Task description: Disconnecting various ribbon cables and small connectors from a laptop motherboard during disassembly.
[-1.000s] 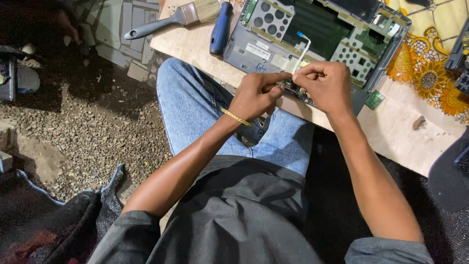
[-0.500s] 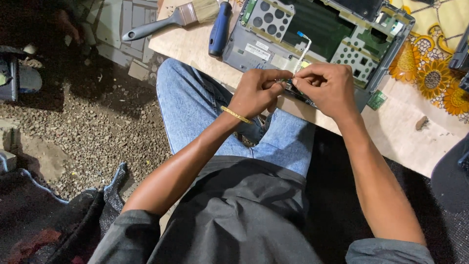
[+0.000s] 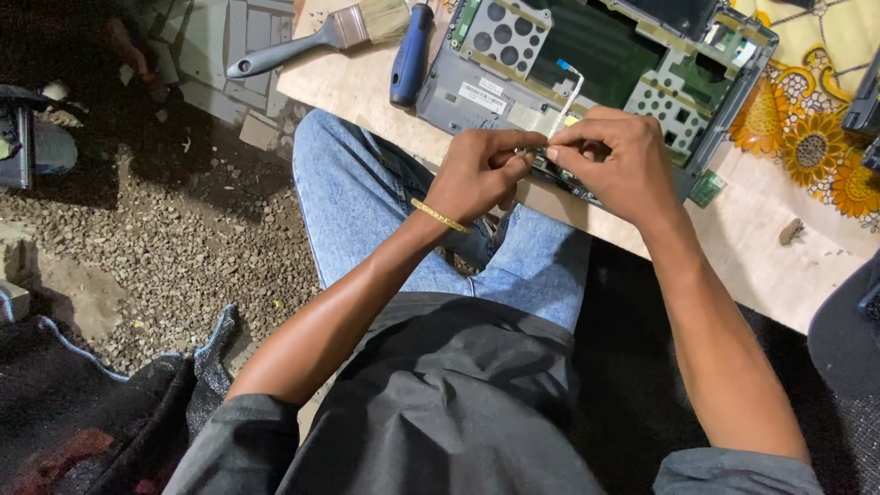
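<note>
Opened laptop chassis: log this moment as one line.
left hand: pinching at ribbon cable | right hand: pinching same spot | opened laptop chassis: on table | paintbrush, screwdriver: untouched

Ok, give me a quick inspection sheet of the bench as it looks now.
Surface: pale wooden table, flowered cloth at its right end.
Job's things: opened laptop chassis, circuit boards exposed.
Clutter: paintbrush, blue-handled tool, small green chip.
Grippers: left hand and right hand pinch together at the chassis front edge; what they hold is hidden.
Cables: white ribbon cable running from the fingers into the chassis.
Surroundings: gravel floor, dark cloth lower left.
</note>
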